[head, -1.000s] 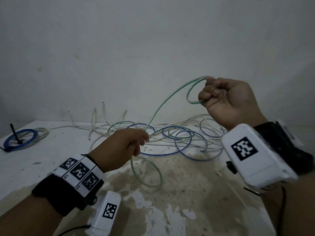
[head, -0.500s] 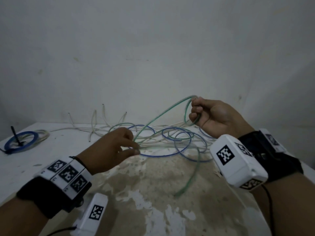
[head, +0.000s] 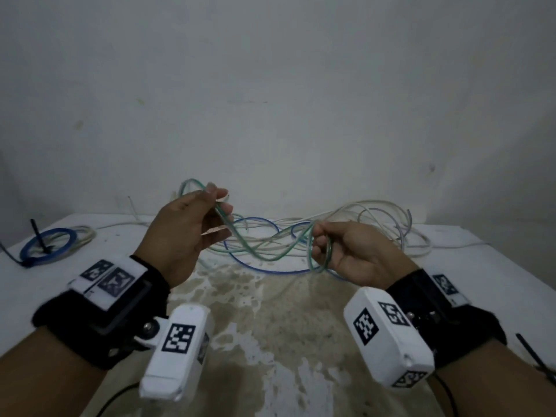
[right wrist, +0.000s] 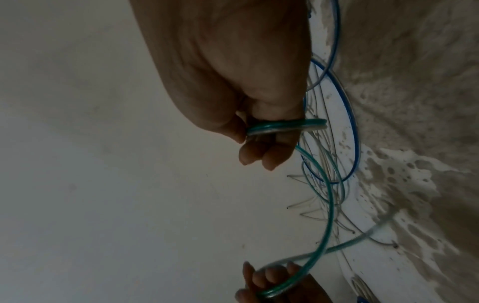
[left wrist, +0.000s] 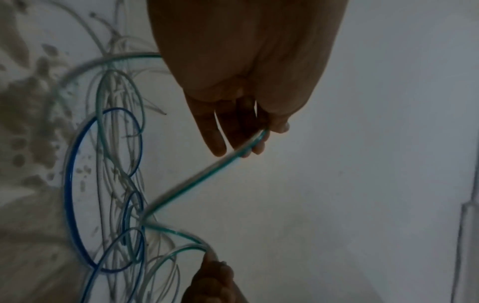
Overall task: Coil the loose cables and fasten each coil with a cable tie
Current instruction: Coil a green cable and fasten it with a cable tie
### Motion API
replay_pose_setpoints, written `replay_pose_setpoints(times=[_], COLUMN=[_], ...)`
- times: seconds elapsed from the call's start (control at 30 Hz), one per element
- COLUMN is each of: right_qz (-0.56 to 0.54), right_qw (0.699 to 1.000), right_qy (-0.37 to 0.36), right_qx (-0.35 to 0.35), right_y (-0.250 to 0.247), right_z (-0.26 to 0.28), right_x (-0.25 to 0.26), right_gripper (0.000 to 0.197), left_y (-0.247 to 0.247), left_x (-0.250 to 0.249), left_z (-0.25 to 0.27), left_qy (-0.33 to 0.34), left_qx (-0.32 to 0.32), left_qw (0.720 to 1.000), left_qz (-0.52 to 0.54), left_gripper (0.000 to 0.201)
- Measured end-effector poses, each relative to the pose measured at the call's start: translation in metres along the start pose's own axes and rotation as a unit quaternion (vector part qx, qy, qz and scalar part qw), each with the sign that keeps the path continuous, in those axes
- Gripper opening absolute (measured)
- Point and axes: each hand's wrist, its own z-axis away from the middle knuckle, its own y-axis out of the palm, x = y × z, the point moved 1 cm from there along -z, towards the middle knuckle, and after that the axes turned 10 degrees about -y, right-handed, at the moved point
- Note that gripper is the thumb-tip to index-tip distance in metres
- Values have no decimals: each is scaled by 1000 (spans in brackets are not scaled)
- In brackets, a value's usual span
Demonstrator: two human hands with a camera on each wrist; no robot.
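Both hands have swapped heights: left hand [head: 186, 233] now raised, pinching the green cable [head: 264, 254]; right hand [head: 352, 254] lowered, fingers curled around its small started coil. One tied blue coil [head: 48, 243] lies finished; the loose tangle [head: 376, 224] on the table [head: 481, 266] remains.

Two hands [head: 186, 236] – one green cable [head: 264, 251], one tied blue coil [head: 48, 246].
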Motion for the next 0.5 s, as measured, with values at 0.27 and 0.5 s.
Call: replay_pose_setpoints(times=[0.27, 0.5], right_qz=[-19, -80], right_qw=[998, 995], right_qy=[-24, -30], right_qx=[54, 50], right_y=[20, 21], right_z=[7, 3], right_x=[-8, -15], right_gripper=[27, 25], left_y=[17, 36], left_x=[10, 26], left_z=[17, 32], left_qy=[-54, -49], left_qx=[66, 103], left_qw=[993, 990], left_qz=[-85, -84], left_gripper=[17, 17])
